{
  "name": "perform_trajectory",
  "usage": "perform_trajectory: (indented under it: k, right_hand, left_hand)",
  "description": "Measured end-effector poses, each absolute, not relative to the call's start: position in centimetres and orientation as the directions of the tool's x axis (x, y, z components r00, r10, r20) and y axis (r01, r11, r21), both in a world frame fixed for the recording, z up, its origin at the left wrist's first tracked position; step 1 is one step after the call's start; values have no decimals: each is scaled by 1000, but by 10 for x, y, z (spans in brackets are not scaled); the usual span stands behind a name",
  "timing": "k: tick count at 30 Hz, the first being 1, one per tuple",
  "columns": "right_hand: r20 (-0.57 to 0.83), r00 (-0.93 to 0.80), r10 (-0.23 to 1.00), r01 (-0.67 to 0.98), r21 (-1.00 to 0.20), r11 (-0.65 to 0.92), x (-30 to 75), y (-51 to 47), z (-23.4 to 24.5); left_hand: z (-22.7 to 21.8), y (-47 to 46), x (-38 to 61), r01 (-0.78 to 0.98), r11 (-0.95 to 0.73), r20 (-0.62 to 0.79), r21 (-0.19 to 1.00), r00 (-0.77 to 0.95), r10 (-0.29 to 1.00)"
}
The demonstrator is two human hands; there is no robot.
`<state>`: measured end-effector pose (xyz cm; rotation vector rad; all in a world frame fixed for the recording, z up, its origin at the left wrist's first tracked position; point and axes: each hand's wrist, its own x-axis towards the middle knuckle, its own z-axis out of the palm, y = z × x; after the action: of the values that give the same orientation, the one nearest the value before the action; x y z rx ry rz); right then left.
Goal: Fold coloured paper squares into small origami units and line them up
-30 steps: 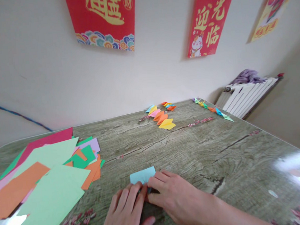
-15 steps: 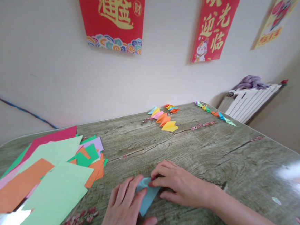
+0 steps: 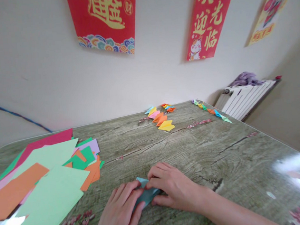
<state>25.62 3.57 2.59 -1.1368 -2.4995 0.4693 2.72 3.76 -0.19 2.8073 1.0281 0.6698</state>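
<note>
A small piece of blue paper (image 3: pixel 147 196), partly folded, lies on the wood-patterned table (image 3: pixel 184 148) at the lower middle. My left hand (image 3: pixel 121 206) presses on its left side, with the thumb along the near edge and the fingers over the far edge. From the right, my right hand (image 3: pixel 168 184) pinches the paper between thumb and fingertips, close to the left fingertips. Both hands cover much of the sheet, so its full shape is hidden.
Coloured paper sheets (image 3: pixel 54 189) are spread at the left. Folded paper planes (image 3: pixel 166 125) line up near the wall, and more small folded paper pieces (image 3: pixel 217 114) run along the right edge. A white radiator (image 3: pixel 245 99) stands beyond that edge.
My left thumb has moved in from the table onto the paper's near edge. The blue paper has turned, and its near corner no longer points towards me. The camera view has shifted slightly.
</note>
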Motion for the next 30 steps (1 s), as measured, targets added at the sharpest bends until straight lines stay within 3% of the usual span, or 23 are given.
perform_trajectory:
  k: [4,10,16,25,30]
  right_hand:
    - [201,-607,768,666,-399,631,252,38,23]
    - [248,-554,794,691,-394,606,243,40,18]
    - [208,-538,817,716,-399,573,237,33,20]
    - [170,-478,862,737,-456,499,232,31,17]
    - [164,-454,876,750,-460,475,229,30,16]
  left_hand:
    - [3,36,29,590,-776,387,224,677,626]
    - [-2,37,35,633,-667,360,394,561,745]
    - [-3,36,37,632,-580,266,515,525,808]
    - [-4,37,40,631,-482,233,608,438,868]
    - [-5,36,41,639,-532,272,556,465,842]
